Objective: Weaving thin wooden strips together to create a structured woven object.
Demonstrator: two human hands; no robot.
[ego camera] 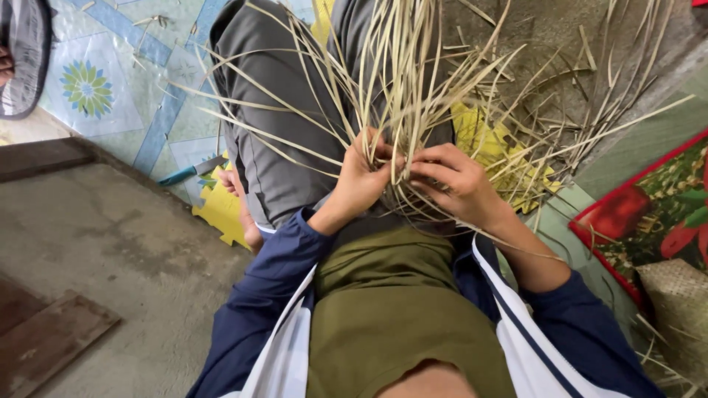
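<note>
Both my hands are closed on a bundle of long pale straw strips [402, 88] held over my lap. My left hand [361, 177] pinches the strips from the left at the point where they gather. My right hand [457, 180] grips them from the right, fingers curled around several strands. The loose ends fan out upward and to the right, across my grey trousers [273, 125]. The gathered base of the bundle is partly hidden behind my fingers.
A knife with a teal handle [193, 171] lies on the patterned floor mat [96, 81] at left. A yellow foam mat [221, 210] sits under my legs. A red-bordered printed mat [649, 214] and a woven piece [678, 309] lie at right. Bare concrete floor [110, 243] spreads at lower left.
</note>
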